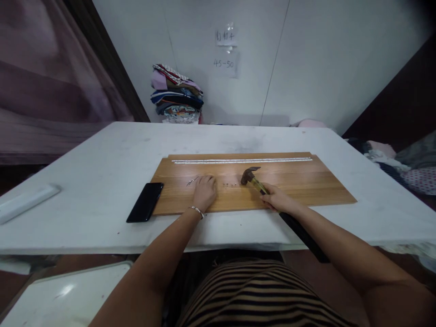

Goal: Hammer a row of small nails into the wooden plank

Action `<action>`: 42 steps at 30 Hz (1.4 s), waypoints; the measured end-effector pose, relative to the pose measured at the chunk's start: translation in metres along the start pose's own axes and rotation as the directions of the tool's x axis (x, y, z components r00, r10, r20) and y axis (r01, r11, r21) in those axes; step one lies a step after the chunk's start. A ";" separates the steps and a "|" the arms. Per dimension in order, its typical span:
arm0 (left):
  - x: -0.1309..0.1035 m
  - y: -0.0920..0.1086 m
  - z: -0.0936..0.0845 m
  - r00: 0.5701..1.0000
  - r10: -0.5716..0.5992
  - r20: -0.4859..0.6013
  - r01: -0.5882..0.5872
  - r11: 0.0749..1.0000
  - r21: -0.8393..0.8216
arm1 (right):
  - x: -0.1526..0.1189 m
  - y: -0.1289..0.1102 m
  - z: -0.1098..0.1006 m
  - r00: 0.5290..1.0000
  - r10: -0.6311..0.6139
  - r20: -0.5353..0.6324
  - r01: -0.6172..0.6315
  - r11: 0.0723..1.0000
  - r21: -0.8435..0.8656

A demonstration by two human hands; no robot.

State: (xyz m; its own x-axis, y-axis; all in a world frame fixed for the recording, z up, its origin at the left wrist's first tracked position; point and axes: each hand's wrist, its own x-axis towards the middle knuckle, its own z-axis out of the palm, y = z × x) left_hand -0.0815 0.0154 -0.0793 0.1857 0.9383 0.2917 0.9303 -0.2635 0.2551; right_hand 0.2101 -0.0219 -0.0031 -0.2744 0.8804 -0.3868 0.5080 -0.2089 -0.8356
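A claw hammer (257, 184) with a yellow and black handle is in my right hand (277, 198). My fingers wrap round the handle partway along, and its black end runs back under my forearm. The metal head is low over the wooden board (299, 181), at the right end of a short row of several small nails (230, 184) in the board. My left hand (205, 188) lies on the board left of that row, palm down, fingers pointing away and resting on the wood. Just left of its fingers lie several loose nails (191, 181).
A black phone (145, 202) lies against the board's left edge. Two white strips (241, 161) run along the board's far side. The white table (238, 138) holds a white object (29, 202) at left. Folded clothes (177, 95) are stacked by the wall.
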 end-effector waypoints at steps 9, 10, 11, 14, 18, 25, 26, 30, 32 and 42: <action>0.000 -0.001 0.000 1.000 0.003 -0.004 -0.003 1.000 0.008 | 0.002 -0.005 -0.006 0.999 0.005 -0.044 -0.005 1.000 -0.010; 0.000 0.000 0.000 1.000 0.003 -0.004 -0.003 1.000 0.010 | 0.001 -0.005 -0.006 0.999 0.009 -0.035 -0.010 1.000 -0.012; 0.000 0.000 -0.001 1.000 0.002 -0.004 -0.002 1.000 0.011 | 0.000 -0.006 -0.005 1.000 0.013 -0.028 -0.013 1.000 -0.012; 0.000 0.001 -0.001 1.000 -0.005 -0.002 0.005 1.000 0.010 | 0.000 -0.004 -0.002 1.000 0.010 -0.014 -0.010 1.000 -0.010; 0.000 0.001 -0.001 1.000 -0.009 0.008 0.009 1.000 0.009 | 0.001 0.001 0.000 1.000 -0.012 0.000 0.012 1.000 -0.010; 0.000 0.001 -0.002 1.000 -0.013 0.015 0.013 1.000 -0.012 | -0.001 -0.005 -0.007 0.999 -0.004 -0.037 0.005 1.000 0.023; 0.000 0.001 -0.002 1.000 -0.014 0.015 0.014 1.000 -0.012 | -0.002 -0.007 -0.009 0.999 -0.006 -0.044 0.007 1.000 0.021; 0.000 0.001 -0.002 1.000 -0.016 0.015 0.016 1.000 -0.001 | -0.004 -0.011 -0.013 0.999 -0.007 -0.048 0.008 1.000 0.007; 0.001 0.001 -0.001 1.000 -0.018 0.014 0.018 1.000 0.000 | -0.004 -0.010 -0.014 0.999 -0.010 -0.045 0.011 1.000 0.007; 0.002 -0.001 0.002 1.000 -0.018 0.024 0.019 1.000 -0.018 | -0.005 -0.012 -0.024 0.998 -0.017 -0.064 0.017 1.000 0.004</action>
State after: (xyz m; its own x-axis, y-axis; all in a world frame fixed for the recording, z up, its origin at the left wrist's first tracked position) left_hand -0.0813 0.0175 -0.0807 0.1762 0.9480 0.2650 0.9278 -0.2499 0.2770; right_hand 0.2246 -0.0141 0.0185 -0.2300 0.9092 -0.3470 0.4998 -0.1956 -0.8438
